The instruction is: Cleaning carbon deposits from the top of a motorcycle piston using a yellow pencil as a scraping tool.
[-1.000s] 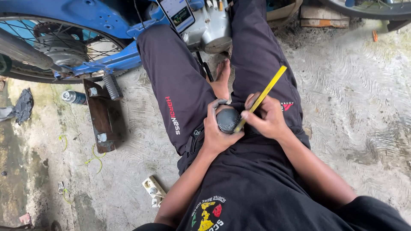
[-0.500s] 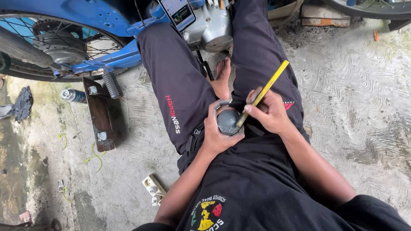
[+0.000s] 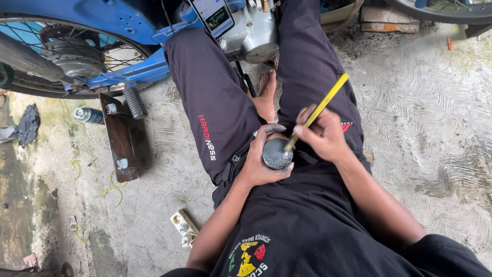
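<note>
Head view: seated on the floor (image 3: pixel 420 128) beside a blue motorbike (image 3: pixel 118 31), the left hand (image 3: pixel 264 161) is gripping a round grey part (image 3: pixel 277 154) over the lap; the right hand (image 3: pixel 323 136) is pinching a yellow stick (image 3: pixel 319 109), tip touching the part's top.

black tee (image 3: pixel 307 225), dk trousers (image 3: pixel 215 102), barefoot

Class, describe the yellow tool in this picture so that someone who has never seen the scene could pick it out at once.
Start at the blue motorbike across the top, then come down the seated person's dark trouser legs to the lap. There the left hand grips a small round grey metal part, and the right hand holds the yellow tool. It is the only long, thin, bright yellow stick, slanting up to the right.
</note>
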